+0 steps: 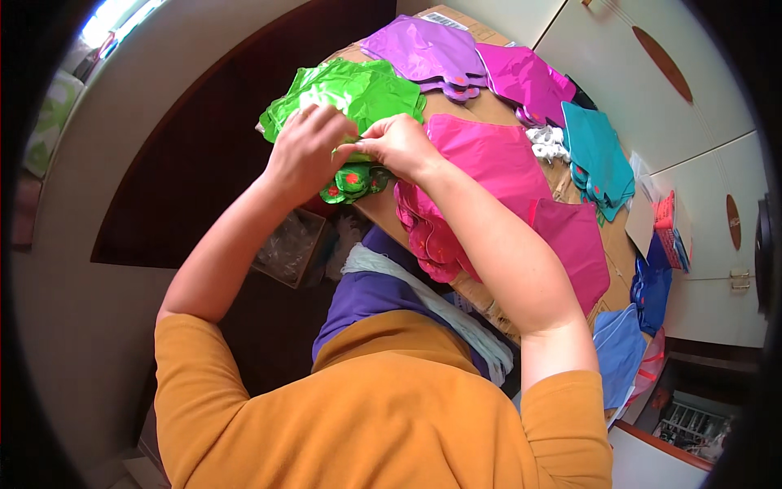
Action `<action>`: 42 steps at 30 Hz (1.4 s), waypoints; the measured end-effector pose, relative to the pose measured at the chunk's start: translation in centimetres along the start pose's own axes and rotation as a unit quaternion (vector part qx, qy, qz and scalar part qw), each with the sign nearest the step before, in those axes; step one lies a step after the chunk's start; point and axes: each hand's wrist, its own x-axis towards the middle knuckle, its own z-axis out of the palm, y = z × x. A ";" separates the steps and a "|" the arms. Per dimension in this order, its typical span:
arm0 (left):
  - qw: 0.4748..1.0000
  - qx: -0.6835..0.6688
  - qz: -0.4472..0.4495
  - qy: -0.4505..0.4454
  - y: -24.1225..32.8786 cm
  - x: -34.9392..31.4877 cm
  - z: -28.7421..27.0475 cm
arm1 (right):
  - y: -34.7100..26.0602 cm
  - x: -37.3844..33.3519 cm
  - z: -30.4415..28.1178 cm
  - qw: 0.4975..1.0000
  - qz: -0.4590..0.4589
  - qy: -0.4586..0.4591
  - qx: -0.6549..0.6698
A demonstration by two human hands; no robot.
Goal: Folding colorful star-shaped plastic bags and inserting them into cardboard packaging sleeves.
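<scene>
Over the far-left part of the cardboard-covered table, my left hand (312, 148) and my right hand (397, 147) meet, fingers pinched together on a shiny green foil sheet (346, 152). It belongs to, or lies on, a stack of flat green foil pieces (371, 85); my fingers hide the exact spot gripped. Rounded green foil ends with red dots (352, 181) hang at the table edge below my hands. Beneath my right forearm lies a large stack of pink foil pieces (485, 159), its scalloped ends toward me.
Purple (423, 49), magenta (529, 81) and teal foil stacks (599, 155) line the far side. White cord-like bundles (547, 143) lie between them. Blue foil pieces (617, 342) are at the right, near white cabinets (652, 81). A box of clear plastic (292, 248) stands below the table's left edge.
</scene>
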 end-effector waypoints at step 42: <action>0.969 -0.239 0.054 -0.021 -6.2 16.7 17.2 | 9.6 11.7 -19.9 0.993 -0.109 0.019 0.051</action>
